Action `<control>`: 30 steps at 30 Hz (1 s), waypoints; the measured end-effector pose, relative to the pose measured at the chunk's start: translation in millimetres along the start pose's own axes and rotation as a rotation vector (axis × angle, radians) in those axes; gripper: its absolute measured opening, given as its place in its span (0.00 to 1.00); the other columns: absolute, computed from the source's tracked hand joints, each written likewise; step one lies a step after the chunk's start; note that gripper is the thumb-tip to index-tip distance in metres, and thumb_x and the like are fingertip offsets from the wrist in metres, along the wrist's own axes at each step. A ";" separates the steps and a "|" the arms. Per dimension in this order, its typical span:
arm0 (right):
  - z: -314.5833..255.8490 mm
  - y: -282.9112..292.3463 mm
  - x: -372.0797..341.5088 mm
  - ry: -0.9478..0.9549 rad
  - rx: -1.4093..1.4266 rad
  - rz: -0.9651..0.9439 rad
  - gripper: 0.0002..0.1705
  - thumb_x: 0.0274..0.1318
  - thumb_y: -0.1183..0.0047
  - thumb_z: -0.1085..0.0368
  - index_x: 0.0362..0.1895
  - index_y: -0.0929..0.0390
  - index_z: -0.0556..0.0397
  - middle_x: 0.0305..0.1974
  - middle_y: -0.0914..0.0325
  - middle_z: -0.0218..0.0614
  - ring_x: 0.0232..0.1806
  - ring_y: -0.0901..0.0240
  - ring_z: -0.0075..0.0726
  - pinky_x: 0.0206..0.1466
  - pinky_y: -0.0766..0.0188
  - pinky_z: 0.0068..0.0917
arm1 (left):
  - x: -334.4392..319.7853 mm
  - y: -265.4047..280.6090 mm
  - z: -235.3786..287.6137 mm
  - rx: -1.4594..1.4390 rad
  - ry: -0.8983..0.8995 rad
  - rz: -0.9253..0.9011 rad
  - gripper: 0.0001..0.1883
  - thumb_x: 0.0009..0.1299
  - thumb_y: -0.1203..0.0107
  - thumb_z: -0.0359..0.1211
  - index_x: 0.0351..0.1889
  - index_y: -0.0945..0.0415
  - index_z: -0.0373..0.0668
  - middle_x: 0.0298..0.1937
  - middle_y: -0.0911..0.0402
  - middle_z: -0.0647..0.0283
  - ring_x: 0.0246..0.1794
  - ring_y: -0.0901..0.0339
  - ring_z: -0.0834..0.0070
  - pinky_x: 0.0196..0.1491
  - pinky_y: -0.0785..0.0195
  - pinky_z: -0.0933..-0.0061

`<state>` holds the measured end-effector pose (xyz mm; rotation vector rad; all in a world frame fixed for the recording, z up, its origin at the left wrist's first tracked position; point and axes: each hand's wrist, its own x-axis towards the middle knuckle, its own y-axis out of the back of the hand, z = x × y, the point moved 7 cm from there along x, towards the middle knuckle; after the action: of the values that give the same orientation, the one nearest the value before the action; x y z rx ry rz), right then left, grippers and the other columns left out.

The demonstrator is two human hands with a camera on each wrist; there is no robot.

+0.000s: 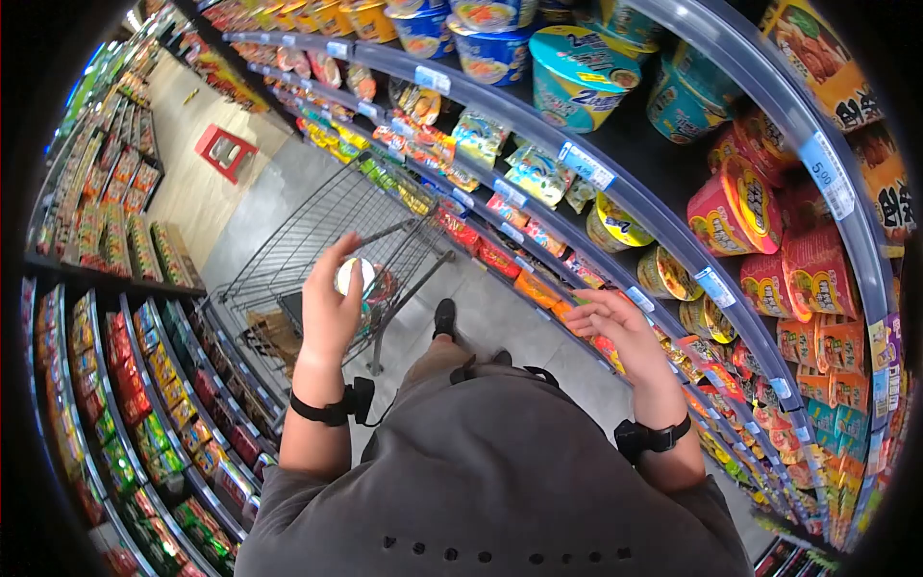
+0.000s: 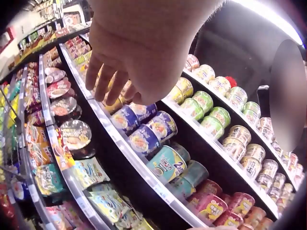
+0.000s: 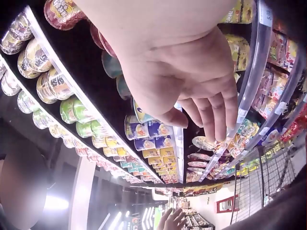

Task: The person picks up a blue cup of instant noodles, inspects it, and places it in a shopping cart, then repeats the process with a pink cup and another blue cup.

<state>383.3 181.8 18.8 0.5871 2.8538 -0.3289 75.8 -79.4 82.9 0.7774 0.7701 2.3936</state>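
My left hand (image 1: 329,306) is raised over the wire shopping cart (image 1: 288,226), fingers relaxed and holding nothing. A round white-topped item (image 1: 358,276) in the cart shows between its thumb and fingers in the head view. My right hand (image 1: 623,332) hovers in front of the noodle shelves, palm bare and fingers loosely spread. Nearest it are a yellow bowl (image 1: 617,223) and further cup noodles (image 1: 665,273). In the right wrist view the empty palm (image 3: 187,81) overlaps the shelf edge. The left wrist view shows the left hand (image 2: 139,62) in front of blue noodle tubs (image 2: 144,140).
Teal tubs (image 1: 585,77) and pink tubs (image 1: 735,207) stand on the upper shelf at right. Snack shelves (image 1: 125,385) line the left side. A brown bag (image 1: 269,338) lies in the cart. Further down the aisle sits a red stool (image 1: 226,152).
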 end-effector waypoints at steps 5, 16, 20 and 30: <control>-2.3 -18.1 9.6 -0.008 -0.049 -0.028 0.24 0.73 0.57 0.69 0.70 0.31 0.58 0.53 0.17 0.47 0.56 0.20 0.38 0.61 0.26 0.35 | -16.5 46.9 -19.4 -0.033 0.108 0.139 0.20 0.75 0.46 0.24 0.65 0.25 0.38 0.57 0.14 0.52 0.60 0.17 0.62 0.62 0.27 0.64; 16.0 -131.7 86.0 -0.085 -0.093 -0.165 0.24 0.74 0.57 0.65 0.71 0.32 0.57 0.51 0.16 0.45 0.55 0.20 0.38 0.61 0.26 0.35 | -94.7 151.8 -111.5 0.067 0.311 0.200 0.23 0.75 0.46 0.25 0.69 0.28 0.41 0.60 0.17 0.52 0.63 0.20 0.61 0.64 0.30 0.63; 20.7 -206.7 116.8 -0.137 -0.131 -0.249 0.24 0.75 0.57 0.65 0.71 0.32 0.57 0.52 0.16 0.43 0.54 0.19 0.37 0.61 0.26 0.35 | -132.1 199.9 -156.3 0.074 0.375 0.236 0.24 0.75 0.45 0.25 0.70 0.29 0.41 0.60 0.17 0.53 0.62 0.20 0.61 0.64 0.30 0.63; 47.5 -377.1 179.4 -0.212 -0.271 -0.441 0.26 0.75 0.57 0.66 0.73 0.34 0.56 0.56 0.18 0.43 0.56 0.20 0.36 0.61 0.26 0.35 | -217.2 281.1 -269.3 0.057 0.542 0.291 0.26 0.74 0.44 0.25 0.70 0.30 0.40 0.61 0.18 0.50 0.61 0.20 0.58 0.64 0.29 0.61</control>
<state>75.4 -103.2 -5.1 -0.1251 2.7269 -0.0594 -23.3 -506.6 3.2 0.2632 0.9882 2.9059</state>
